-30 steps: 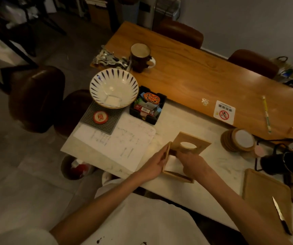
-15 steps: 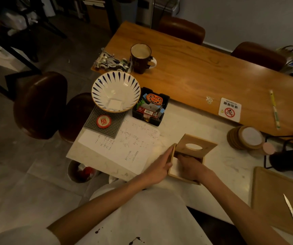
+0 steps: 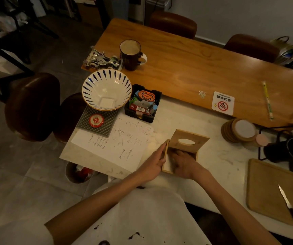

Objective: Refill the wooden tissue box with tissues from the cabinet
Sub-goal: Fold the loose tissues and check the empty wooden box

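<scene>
The wooden tissue box (image 3: 166, 169) sits on the white marble counter (image 3: 218, 156) in front of me. Its hinged lid (image 3: 193, 138), with an oval slot, stands raised at the far side. My left hand (image 3: 153, 164) grips the box's left wall, thumb over the rim. My right hand (image 3: 182, 164) reaches down inside the open box, fingers spread flat on the white tissues (image 3: 167, 164) there. The fingertips are partly hidden under the lid.
A handwritten paper sheet (image 3: 117, 145) lies left of the box, with a striped bowl (image 3: 106, 91) and a black tray of packets (image 3: 143, 103) behind. Stacked coasters (image 3: 239, 132) and a cutting board (image 3: 271, 191) with a knife (image 3: 289, 203) are at right. A wooden table (image 3: 195, 71) lies beyond.
My right hand has gone from the box's lid edge down into the open box. My left hand has stayed on the left wall. The camera view has shifted slightly.
</scene>
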Motion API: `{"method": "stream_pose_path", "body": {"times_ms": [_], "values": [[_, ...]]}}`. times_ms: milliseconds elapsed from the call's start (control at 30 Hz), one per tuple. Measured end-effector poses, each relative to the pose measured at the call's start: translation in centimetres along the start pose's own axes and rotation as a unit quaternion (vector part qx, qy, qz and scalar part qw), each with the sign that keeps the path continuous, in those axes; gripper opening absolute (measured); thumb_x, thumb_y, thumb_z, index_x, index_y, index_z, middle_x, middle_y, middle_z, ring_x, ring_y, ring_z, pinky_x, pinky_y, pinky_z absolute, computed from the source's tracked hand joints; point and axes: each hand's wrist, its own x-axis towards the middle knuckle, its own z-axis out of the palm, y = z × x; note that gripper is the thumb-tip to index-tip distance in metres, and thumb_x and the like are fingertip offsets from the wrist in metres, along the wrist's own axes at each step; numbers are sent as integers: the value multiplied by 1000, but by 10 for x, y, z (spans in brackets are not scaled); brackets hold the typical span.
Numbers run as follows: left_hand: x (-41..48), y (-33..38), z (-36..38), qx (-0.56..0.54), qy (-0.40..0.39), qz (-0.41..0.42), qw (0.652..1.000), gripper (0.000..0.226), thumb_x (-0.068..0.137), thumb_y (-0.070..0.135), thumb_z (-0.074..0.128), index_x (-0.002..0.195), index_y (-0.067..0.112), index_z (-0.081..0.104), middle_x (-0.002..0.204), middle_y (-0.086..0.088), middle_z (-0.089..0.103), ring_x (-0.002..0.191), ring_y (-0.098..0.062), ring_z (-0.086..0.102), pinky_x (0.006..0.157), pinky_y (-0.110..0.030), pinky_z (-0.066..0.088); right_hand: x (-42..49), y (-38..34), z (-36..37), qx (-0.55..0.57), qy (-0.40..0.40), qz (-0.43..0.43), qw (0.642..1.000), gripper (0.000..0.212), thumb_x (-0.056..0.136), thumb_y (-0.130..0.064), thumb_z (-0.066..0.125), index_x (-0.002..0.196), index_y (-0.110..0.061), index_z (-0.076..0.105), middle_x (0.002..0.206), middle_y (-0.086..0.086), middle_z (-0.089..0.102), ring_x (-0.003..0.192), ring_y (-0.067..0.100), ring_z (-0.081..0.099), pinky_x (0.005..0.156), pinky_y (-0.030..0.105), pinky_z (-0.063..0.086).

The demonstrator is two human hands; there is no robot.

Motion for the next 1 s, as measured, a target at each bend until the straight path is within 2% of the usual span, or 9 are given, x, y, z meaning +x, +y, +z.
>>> {"method": "stream_pose_path", "body": {"times_ms": [200, 300, 367, 400, 467, 533, 633, 800, 1000], "values": [[-2, 2, 1, 5, 10, 3, 1000, 65, 103, 7, 36, 154, 33, 4, 160, -2, 22, 144, -18, 28, 114, -30, 29, -3, -5, -4, 12, -11, -2, 1000, 62, 87, -16, 53, 145, -11, 32, 143, 13, 45, 127, 31, 46, 107, 39, 38], [-8, 12, 3, 9, 36, 5, 999, 62, 103, 9, 35, 151, 36, 6, 156, -2, 27, 138, -16, 36, 109, -29, 35, -16, 2, -8, 109, -7, -33, 993, 71, 85, -4, 51, 151, -14, 26, 149, 10, 39, 132, 29, 41, 109, 35, 37], [-9, 16, 5, 55, 44, 6, 997, 55, 102, 12, 35, 146, 38, 14, 149, -3, 36, 123, -17, 50, 100, -36, 47, -34, 12, -1, 212, 78, -25, 974, 60, 87, -1, 50, 144, -18, 43, 143, 5, 47, 129, 23, 47, 105, 30, 40], [-7, 18, 5, 91, 36, -2, 995, 50, 102, 13, 35, 143, 36, 20, 146, -4, 39, 112, -18, 55, 95, -38, 51, -43, 18, 6, 234, 162, -2, 959, 48, 90, -3, 50, 134, -20, 56, 132, 3, 56, 118, 20, 54, 96, 26, 44], [0, 27, 3, 154, -1, -36, 987, 42, 101, 15, 35, 140, 30, 31, 146, -3, 36, 107, -20, 58, 92, -35, 51, -57, 28, 21, 169, 298, 71, 937, 28, 93, -17, 52, 115, -24, 67, 103, 0, 58, 90, 17, 56, 70, 26, 47], [13, 36, 3, 210, -41, -81, 973, 44, 100, 17, 37, 143, 25, 35, 149, -7, 34, 118, -26, 54, 95, -32, 44, -55, 35, 34, 130, 273, 123, 945, 26, 94, -31, 49, 116, -23, 62, 97, 4, 52, 83, 23, 55, 63, 30, 45], [32, 46, 8, 289, -59, -146, 944, 48, 94, 13, 41, 142, 18, 41, 138, -14, 45, 118, -31, 53, 94, -35, 46, -36, 27, 37, 153, 155, 137, 966, 36, 96, -35, 44, 127, -20, 52, 106, 13, 59, 94, 31, 61, 72, 33, 46], [49, 47, 24, 337, -10, -202, 920, 22, 94, 18, 44, 106, 12, 62, 108, -7, 62, 91, -21, 61, 74, -30, 47, -14, 14, 30, 176, 167, 237, 941, 27, 89, -18, 51, 115, -14, 58, 118, 10, 54, 105, 26, 59, 80, 32, 47], [49, 42, 29, 340, 36, -217, 914, 17, 92, 20, 49, 96, 13, 64, 96, -5, 64, 83, -19, 62, 71, -29, 49, -13, 11, 33, 142, 175, 260, 939, 28, 90, -20, 53, 116, -16, 59, 120, 7, 51, 107, 23, 56, 81, 31, 45]]}}
